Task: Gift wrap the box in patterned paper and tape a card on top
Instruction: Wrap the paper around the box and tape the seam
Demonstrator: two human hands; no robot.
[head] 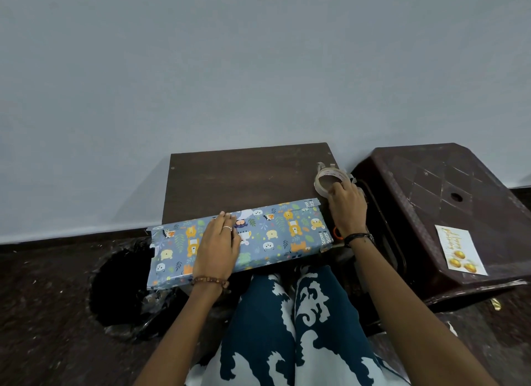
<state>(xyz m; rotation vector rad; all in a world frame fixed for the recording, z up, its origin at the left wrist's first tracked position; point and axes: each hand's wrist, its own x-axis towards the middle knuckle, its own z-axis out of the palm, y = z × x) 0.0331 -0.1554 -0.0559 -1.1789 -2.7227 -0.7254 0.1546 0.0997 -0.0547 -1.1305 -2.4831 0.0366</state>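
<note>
A long box (275, 236) wrapped in blue paper with cartoon animals lies across the near edge of a small dark wooden table (244, 176). My left hand (218, 245) rests flat on its top, fingers straight. My right hand (346, 204) grips a roll of clear tape (324, 181) at the table's far right corner; short tape strips stick out around the roll. A white card (459, 250) with gold lettering and gold balls lies on a dark plastic stool (448, 202) to the right.
An orange scissor handle (336, 233) peeks out by the box's right end, under my right wrist. A black plastic bag (123, 288) sits on the floor at the left. A pale wall stands just behind the table. My patterned lap fills the foreground.
</note>
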